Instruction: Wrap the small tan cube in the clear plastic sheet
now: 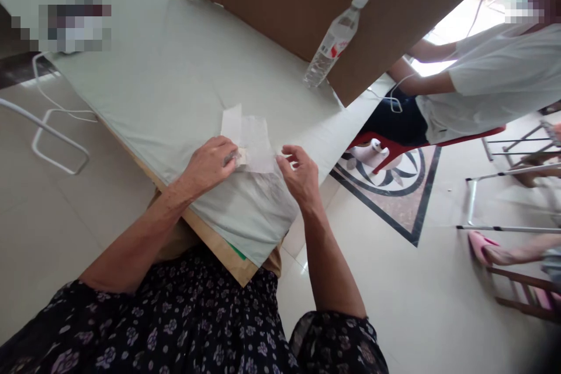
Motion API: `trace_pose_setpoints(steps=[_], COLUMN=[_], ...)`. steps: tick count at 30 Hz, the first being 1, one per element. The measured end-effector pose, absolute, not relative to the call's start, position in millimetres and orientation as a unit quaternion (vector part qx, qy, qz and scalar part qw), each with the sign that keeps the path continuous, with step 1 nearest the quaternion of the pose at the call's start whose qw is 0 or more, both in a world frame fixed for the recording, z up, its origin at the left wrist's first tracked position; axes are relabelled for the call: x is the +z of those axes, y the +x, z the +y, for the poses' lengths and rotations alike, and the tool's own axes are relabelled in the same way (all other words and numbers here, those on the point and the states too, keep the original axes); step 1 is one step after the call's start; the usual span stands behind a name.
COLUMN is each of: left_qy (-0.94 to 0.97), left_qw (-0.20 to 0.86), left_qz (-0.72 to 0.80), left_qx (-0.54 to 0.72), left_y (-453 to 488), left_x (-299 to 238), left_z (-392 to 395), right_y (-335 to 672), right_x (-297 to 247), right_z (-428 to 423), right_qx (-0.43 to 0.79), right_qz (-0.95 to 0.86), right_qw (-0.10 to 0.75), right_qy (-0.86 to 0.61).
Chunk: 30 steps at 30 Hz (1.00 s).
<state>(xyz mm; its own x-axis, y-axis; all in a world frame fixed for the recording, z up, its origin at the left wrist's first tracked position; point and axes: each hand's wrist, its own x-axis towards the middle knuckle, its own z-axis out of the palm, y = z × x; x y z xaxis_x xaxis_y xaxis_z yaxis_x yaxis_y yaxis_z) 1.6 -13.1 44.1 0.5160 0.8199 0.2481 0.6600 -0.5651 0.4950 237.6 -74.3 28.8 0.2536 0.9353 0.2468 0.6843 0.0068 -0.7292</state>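
Observation:
On the cloth-covered table, a thin translucent white sheet (258, 135) lies between my two hands, with a stiffer white strip (231, 120) along its left side. My left hand (213, 162) is closed at the sheet's lower left. A small cream-coloured piece (242, 156) and a shiny grey bit show at its fingertips; the fingers hide the rest. My right hand (301, 174) is just beyond the sheet's right edge, its fingers bent and a little apart. Crinkled clear film (276, 188) appears below the sheet, near my right hand.
A pale green cloth (144, 64) covers the table, whose wooden corner (243, 272) points toward me. A large cardboard box (272, 3) and a clear water bottle (331, 44) stand behind. At right, a person in a white shirt (495, 82) sits on a red chair (473, 135).

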Motion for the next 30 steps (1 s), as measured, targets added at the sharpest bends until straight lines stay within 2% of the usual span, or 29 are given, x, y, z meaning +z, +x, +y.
trace_pose_setpoints(steps=[4,13,20,25,30], left_qy=[0.866,0.877,0.882,0.891,0.896], left_qw=[0.157,0.145,0.134,0.105,0.098], left_qz=[0.421,0.407,0.402,0.396,0.392], left_qx=[0.220,0.211,0.207,0.194,0.186], left_y=[0.3,0.9,1.8,2.9,4.0], left_x=[43.5,43.6,41.2,44.4,43.5], left_z=[-10.7,-8.2,-10.4,-12.5,-12.3], right_y=[246.5,222.0,201.5,195.0,190.4], right_x=[17.5,16.9,-1.4,2.2,11.9], right_z=[-73.7,-39.8,-33.0,-38.1,-43.8], right_qx=[0.239,0.252,0.205,0.190,0.196], right_qz=[-0.552,-0.552,-0.581,-0.560,-0.549], right_qw=[0.340,0.299,0.332,0.325,0.392], right_qy=[-0.723,-0.737,-0.715,-0.738,-0.711])
